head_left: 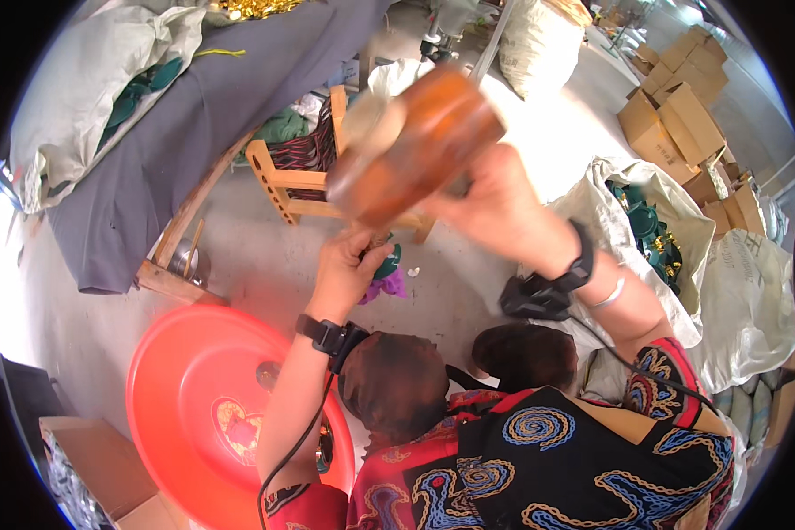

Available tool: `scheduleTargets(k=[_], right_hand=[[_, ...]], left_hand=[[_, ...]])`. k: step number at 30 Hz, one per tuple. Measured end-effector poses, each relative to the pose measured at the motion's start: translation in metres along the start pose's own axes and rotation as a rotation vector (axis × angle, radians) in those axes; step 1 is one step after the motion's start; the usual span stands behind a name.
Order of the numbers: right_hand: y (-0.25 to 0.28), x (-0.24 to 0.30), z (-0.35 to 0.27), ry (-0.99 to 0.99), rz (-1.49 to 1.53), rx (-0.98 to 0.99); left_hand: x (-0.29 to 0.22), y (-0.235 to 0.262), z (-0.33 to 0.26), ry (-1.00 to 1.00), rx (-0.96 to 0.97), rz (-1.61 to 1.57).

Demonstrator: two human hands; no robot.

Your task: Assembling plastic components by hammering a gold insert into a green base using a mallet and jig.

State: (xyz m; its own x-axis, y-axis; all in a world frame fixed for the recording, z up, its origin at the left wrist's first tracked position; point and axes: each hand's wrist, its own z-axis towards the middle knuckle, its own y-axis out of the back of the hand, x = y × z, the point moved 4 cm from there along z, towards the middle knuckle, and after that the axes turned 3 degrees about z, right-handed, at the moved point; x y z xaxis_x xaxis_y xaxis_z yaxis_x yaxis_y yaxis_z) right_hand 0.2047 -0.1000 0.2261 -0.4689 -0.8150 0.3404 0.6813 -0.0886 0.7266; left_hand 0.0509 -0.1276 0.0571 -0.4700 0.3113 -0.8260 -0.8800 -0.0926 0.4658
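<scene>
My right hand (490,203) grips a shiny orange-brown block-like object (428,146), blurred by motion and raised in front of me. A pale round patch shows on its far left side. Just below its lower left end is my left hand (352,265), thumb and fingers pinched together; what they hold is hidden. A dark green piece (389,261) shows right beside the left thumb, and I cannot tell if it is held. Beneath that appears a purple cloth-like piece (385,286).
A red basin (163,397) with a few small items stands at lower left. Ahead is a wooden frame stool (305,181); a table under grey cloth (230,106) fills the upper left. On the right are a white sack (583,190) of green and gold pieces and cardboard boxes (658,137).
</scene>
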Motion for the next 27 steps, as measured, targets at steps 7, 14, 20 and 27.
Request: scheduleTargets(k=[7, 14, 20, 27], right_hand=[[0.095, 0.045, 0.031, -0.077, -0.202, -0.451], [0.065, -0.015, 0.020, -0.192, -0.115, 0.018], [-0.010, 0.014, 0.003, -0.159, 0.369, 0.184], [-0.031, -0.017, -0.028, -0.097, 0.243, -0.177]], left_hand=[[-0.004, 0.003, 0.001, -0.133, -0.194, -0.036], [-0.021, 0.006, 0.009, -0.065, -0.074, 0.058], [0.016, -0.004, -0.008, -0.112, -0.128, 0.028], [-0.007, -0.006, -0.003, -0.021, -0.027, -0.050]])
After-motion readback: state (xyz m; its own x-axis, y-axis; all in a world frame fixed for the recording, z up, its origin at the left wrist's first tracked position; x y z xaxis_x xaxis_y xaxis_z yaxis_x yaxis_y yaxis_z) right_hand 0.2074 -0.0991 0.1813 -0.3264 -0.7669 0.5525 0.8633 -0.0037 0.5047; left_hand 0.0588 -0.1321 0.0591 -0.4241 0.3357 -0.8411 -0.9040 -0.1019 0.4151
